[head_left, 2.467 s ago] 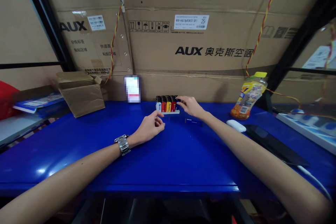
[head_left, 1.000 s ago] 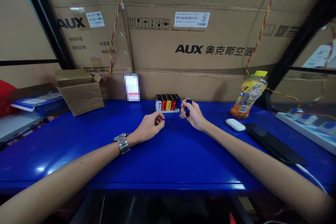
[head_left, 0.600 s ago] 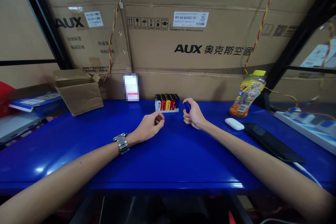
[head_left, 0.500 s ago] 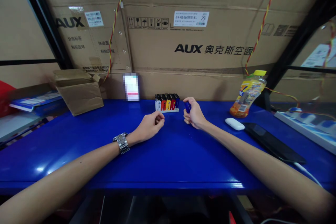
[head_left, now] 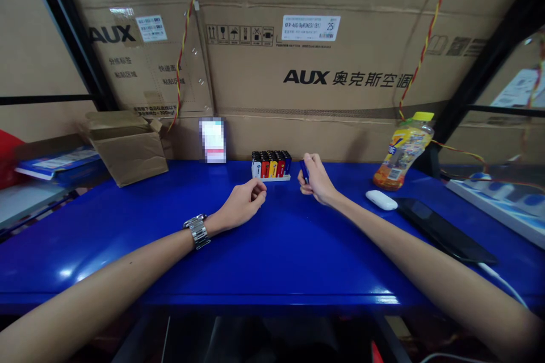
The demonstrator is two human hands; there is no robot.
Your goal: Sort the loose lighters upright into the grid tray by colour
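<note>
A white tray [head_left: 281, 179] holds several upright lighters [head_left: 273, 169] in white, red, yellow and dark blue, near the back of the blue table. My right hand [head_left: 315, 180], just right of the tray, is closed around a dark blue lighter [head_left: 304, 171], its thumb near the top end. My left hand [head_left: 246, 203] rests at the tray's front left corner, with its fingers curled and thumb close to them; what it holds, if anything, is hidden. A metal watch is on the left wrist.
An open cardboard box [head_left: 131, 153] and a lit phone screen [head_left: 213, 140] stand at the back left. To the right are a bottle [head_left: 400, 153], a white earphone case [head_left: 381, 200], a black device [head_left: 443, 229] with a white cable, and a power strip [head_left: 494, 210]. Large cartons [head_left: 255, 79] form the back.
My right hand has tilted slightly, and the blue lighter in it is now more upright. My left hand stays almost in place.
</note>
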